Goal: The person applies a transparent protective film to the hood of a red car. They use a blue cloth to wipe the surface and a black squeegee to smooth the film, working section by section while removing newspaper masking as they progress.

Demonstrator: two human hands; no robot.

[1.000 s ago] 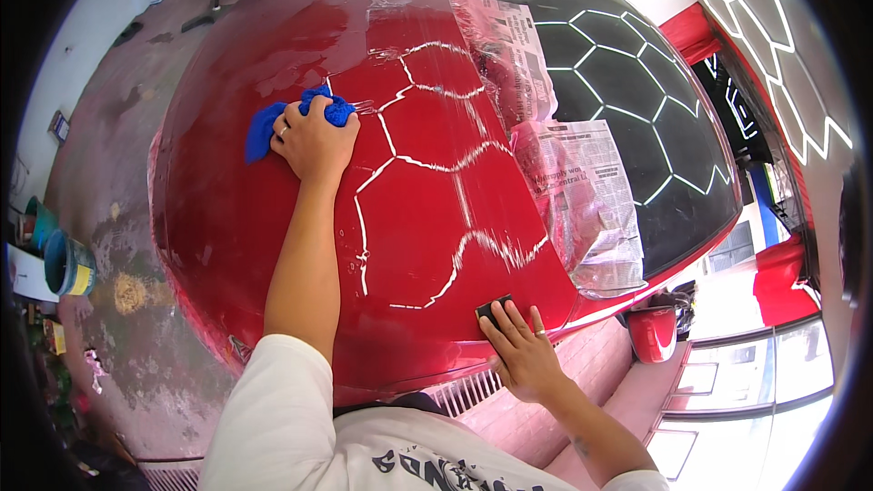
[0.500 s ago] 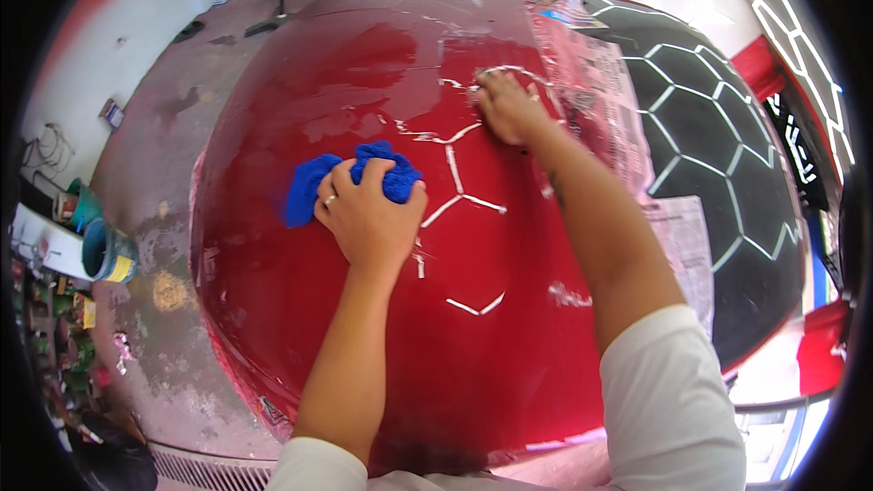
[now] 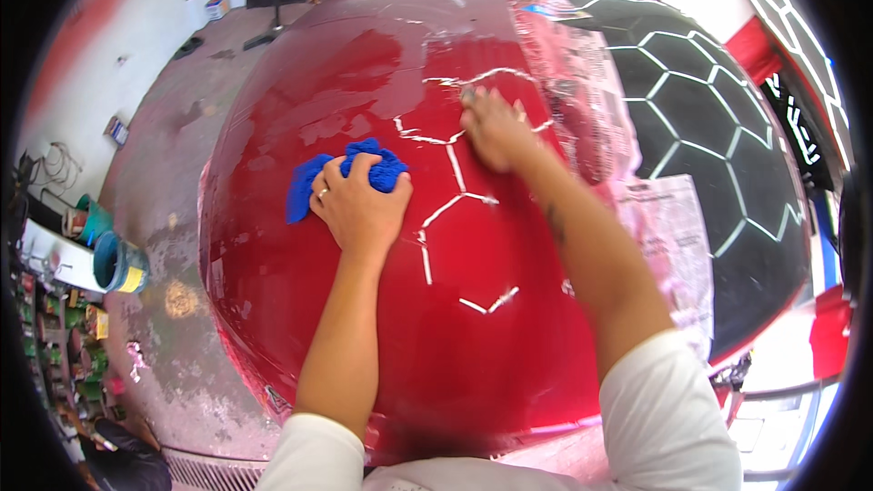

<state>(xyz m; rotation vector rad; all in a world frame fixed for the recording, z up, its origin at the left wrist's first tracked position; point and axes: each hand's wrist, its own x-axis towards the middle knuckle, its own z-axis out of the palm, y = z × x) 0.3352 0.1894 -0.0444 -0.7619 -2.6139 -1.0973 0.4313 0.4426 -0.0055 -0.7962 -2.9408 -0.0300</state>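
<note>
A glossy red car body panel (image 3: pixel 273 309) stretches out in front of me, with white hexagonal light lines mirrored in it. My left hand (image 3: pixel 356 209) is closed over a bunched blue cloth (image 3: pixel 300 189), which rests on the panel left of the middle. Farther off and to the right, my right hand (image 3: pixel 496 132) lies on the red surface, its fingers bent and pressed together. A small greyish bit shows at those fingertips, too blurred to name. Pink-stained newspaper (image 3: pixel 677 218) covers a strip of the car right of my right forearm.
Beyond the newspaper is a dark glossy panel (image 3: pixel 673 118) reflecting hexagonal lights. On the left, a blue bucket (image 3: pixel 118 264) stands near shelves with several cans (image 3: pixel 77 345). A stained concrete floor (image 3: pixel 173 191) runs along the car's left side. A dark stand (image 3: pixel 273 0) is at the back.
My right hand has slid slightly toward me on the panel. My left hand stays on the blue cloth in about the same place. The whole view has shifted a little.
</note>
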